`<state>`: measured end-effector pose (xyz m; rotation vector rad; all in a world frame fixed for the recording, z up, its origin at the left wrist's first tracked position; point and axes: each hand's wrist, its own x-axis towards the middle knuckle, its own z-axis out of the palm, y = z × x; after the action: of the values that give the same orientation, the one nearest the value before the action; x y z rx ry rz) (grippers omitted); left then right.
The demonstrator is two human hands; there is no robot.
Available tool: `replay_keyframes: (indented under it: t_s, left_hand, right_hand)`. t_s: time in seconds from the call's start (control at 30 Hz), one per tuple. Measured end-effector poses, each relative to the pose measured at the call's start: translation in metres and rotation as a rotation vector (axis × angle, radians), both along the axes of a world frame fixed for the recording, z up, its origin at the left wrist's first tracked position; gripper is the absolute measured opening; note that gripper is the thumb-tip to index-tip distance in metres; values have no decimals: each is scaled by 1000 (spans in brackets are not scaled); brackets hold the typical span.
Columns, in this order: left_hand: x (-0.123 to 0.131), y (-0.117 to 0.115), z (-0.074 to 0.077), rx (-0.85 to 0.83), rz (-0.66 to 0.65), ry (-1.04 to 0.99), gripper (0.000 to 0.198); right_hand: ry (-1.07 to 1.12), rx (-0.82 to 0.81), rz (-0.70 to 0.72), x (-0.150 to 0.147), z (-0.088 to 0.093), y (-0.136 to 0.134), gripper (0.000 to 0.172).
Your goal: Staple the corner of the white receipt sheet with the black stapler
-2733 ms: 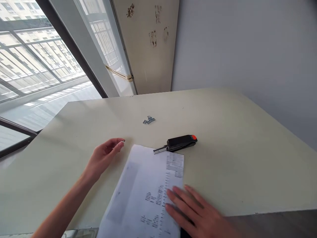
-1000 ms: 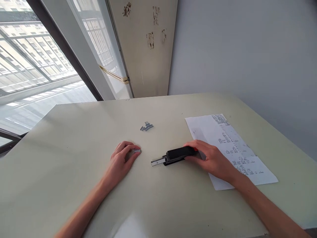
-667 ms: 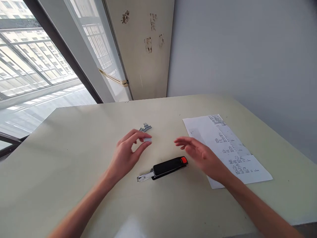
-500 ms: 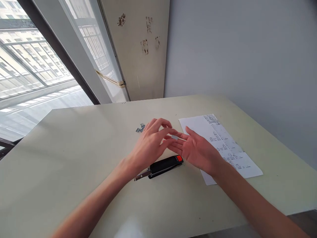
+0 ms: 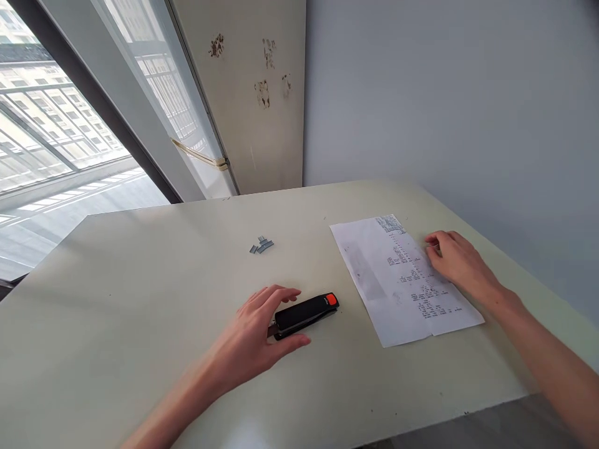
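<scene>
A black stapler (image 5: 304, 313) with an orange-red patch at its far end lies on the table. My left hand (image 5: 262, 330) is around its near end, thumb on one side and fingers on the other, spread and not closed on it. A printed sheet of paper (image 5: 369, 274) lies to the right of the stapler. At the sheet's right edge is my right hand (image 5: 461, 265), its fingers curled in toward the thumb. Whatever may be between those fingertips is hidden. Beyond the stapler sit several grey staple strips (image 5: 262, 245) in a small heap.
The pale table (image 5: 163, 324) runs back to a stained cream panel (image 5: 262, 137) and a grey-blue wall (image 5: 444, 106). At left is a dark-framed glass door (image 5: 103, 93). The table's front edge shows at the lower right.
My hands were together above the stapler with a small pale piece between them. They have parted: the left came down to the stapler, the right moved to the paper's far right edge.
</scene>
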<state>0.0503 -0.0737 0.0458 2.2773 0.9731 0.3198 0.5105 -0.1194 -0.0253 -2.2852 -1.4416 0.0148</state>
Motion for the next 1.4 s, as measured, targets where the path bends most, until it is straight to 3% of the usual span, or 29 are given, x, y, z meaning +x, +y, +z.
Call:
replay_keyframes:
  t_s: [0.13, 0.23, 0.3, 0.43, 0.57, 0.7, 0.87, 1.1, 1.27, 1.4]
  left_hand:
    - [2, -8, -16, 110, 15, -20, 33]
    - [3, -12, -23, 124, 33, -52, 28]
    - [3, -12, -25, 126, 46, -69, 28]
    - [-3, 2, -25, 123, 89, -60, 30]
    - [-17, 32, -21, 123, 160, -40, 34]
    - [-33, 54, -22, 83, 218, -40, 40]
    - [-53, 59, -34, 100, 266, -18, 51]
    - [-60, 63, -47, 183, 266, -49, 31]
    - [-64, 66, -52, 293, 288, -62, 32]
    - [-80, 72, -49, 293, 212, -24, 36]
  right_hand:
    - [-64, -55, -36, -9, 11, -8, 37]
    - [-22, 51, -59, -40, 27, -23, 38]
    - [157, 94, 78, -67, 34, -32, 34]
    - [388, -14, 408, -116, 37, -34, 30]
    - [442, -24, 525, -143, 35, -15, 28]
    - [567, 44, 535, -160, 31, 14, 27]
    - [705, 71, 581, -176, 17, 36, 27]
    - [771, 82, 527, -181, 6, 32, 29]
    - [740, 76, 508, -183, 8, 29, 25]
    - [690, 61, 512, -185, 10, 27, 22]
